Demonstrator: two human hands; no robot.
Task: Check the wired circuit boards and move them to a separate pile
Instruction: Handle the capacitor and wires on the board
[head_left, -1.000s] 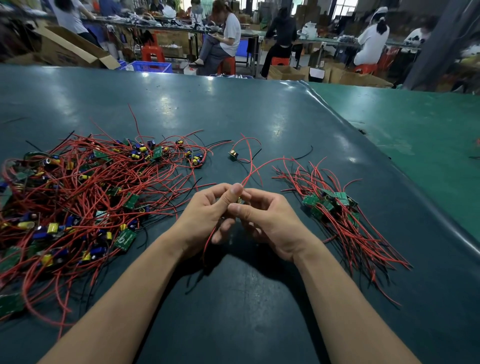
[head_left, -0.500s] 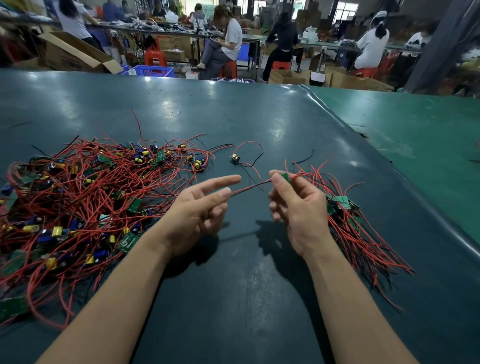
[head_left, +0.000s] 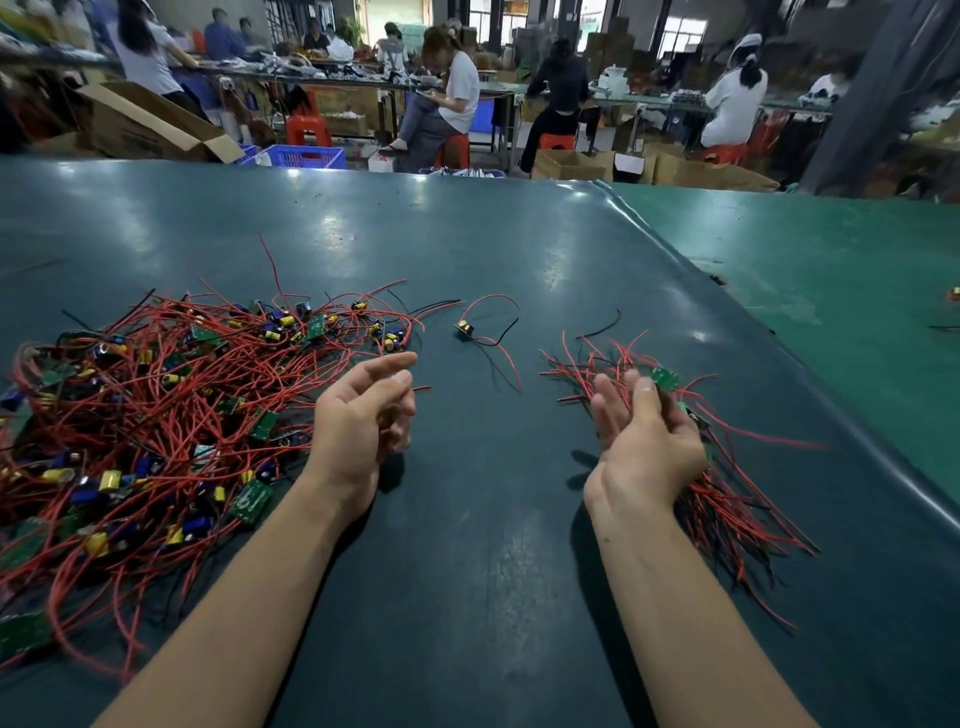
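A big tangle of red-wired circuit boards (head_left: 156, 415) lies on the left of the dark green table (head_left: 493, 571). On the right lies a smaller separate pile (head_left: 727, 499). My left hand (head_left: 363, 421) hovers beside the big tangle with loosely curled fingers and holds nothing. My right hand (head_left: 644, 441) is over the near-left part of the smaller pile, fingers spread and relaxed. A small green board (head_left: 665, 376) sits just past its thumb tip, and its red wire trails blurred to the right. I cannot tell if the thumb still touches it.
One lone wired component (head_left: 464, 328) lies between the two piles, further back. A loose black wire (head_left: 602, 326) lies near it. A lighter green surface (head_left: 831, 291) adjoins the table on the right. People sit at benches behind, with cardboard boxes (head_left: 145, 124) and a blue crate (head_left: 306, 156).
Both hands held one board together at centre, then parted. My right hand carried the board right to the smaller pile and its fingers opened. My left hand drifted left, empty.
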